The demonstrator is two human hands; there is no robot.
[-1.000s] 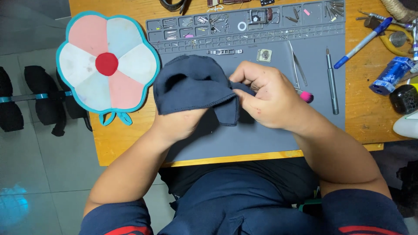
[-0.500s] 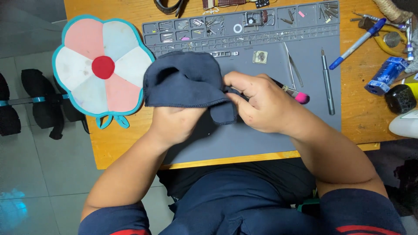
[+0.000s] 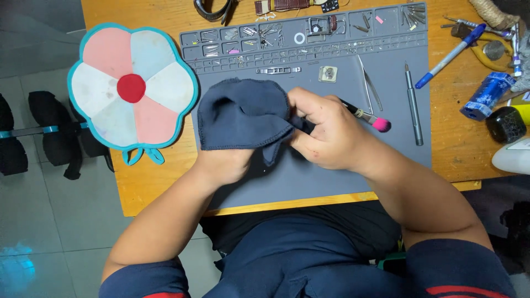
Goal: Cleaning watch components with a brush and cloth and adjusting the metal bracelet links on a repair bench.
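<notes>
Soft, limp dark cloth [image 3: 243, 113] draped over left hand [image 3: 226, 163]; right hand [image 3: 326, 135] pinching its bunched edge; best gripped by folds.

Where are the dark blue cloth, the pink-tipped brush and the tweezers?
dark blue cloth [image 3: 240, 113], head view, upper fold.
pink-tipped brush [image 3: 382, 124], head view, pink end.
tweezers [image 3: 369, 83], head view, mid-length.

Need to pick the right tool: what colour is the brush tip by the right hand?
Pink, on the brush, clearest in the head view.
</notes>
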